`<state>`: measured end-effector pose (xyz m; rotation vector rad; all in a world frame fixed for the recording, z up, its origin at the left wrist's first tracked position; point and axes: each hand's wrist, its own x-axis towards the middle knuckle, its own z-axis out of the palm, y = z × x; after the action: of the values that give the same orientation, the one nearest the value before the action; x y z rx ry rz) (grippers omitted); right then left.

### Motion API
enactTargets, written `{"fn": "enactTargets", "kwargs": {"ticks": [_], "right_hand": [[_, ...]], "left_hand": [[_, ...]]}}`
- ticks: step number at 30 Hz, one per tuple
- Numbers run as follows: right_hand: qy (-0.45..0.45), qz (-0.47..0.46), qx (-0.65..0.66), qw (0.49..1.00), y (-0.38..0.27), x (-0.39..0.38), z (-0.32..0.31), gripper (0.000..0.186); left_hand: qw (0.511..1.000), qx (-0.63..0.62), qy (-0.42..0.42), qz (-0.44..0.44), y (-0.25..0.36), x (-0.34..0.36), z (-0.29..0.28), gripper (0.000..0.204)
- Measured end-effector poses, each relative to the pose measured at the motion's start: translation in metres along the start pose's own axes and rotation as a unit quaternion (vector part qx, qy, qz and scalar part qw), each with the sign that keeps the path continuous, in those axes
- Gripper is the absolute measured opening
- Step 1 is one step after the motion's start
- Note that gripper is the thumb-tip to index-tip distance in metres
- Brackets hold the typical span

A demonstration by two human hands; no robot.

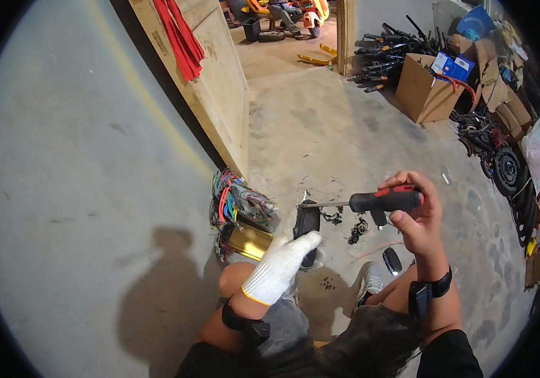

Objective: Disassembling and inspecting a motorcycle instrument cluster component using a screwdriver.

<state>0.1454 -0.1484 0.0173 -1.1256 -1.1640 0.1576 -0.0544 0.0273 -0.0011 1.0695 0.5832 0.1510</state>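
Note:
My left hand [282, 261], in a white knit glove, grips an elongated black part [307, 222] held upright between my knees. In my bare right hand [416, 223] is a red and black screwdriver [383, 200], held sideways; its shaft reaches the top of the black part. Left of the part lies a tangle of coloured wires [231, 195] with a gold-coloured metal case [244, 242]. Small black parts [355, 233] and a dark oblong object [391, 259] lie on the floor [295, 138] beyond my hands.
An open wooden door [219, 113] with red cloth [181, 44] stands beside the left wall [81, 157]. At right are a cardboard box [422, 94] and heaped black parts [503, 164]. Through the doorway a person [285, 19] is by an orange scooter [314, 12].

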Motion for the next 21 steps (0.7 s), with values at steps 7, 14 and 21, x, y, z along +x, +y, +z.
{"fn": "enactTargets", "kwargs": {"ticks": [7,14,21], "right_hand": [[0.114,0.036,-0.071,0.990,0.000,0.006,0.016,0.079],[0.017,0.022,-0.055,0.998,0.011,-0.012,-0.011,0.073],[0.052,0.066,0.018,0.996,-0.008,0.009,0.024,0.068]], "left_hand": [[1.000,-0.016,0.002,-0.023,0.000,0.001,0.003,0.057],[0.999,-0.008,-0.021,-0.038,0.000,0.002,0.003,0.062],[0.998,-0.012,0.052,0.024,-0.003,0.005,-0.004,0.064]]}}
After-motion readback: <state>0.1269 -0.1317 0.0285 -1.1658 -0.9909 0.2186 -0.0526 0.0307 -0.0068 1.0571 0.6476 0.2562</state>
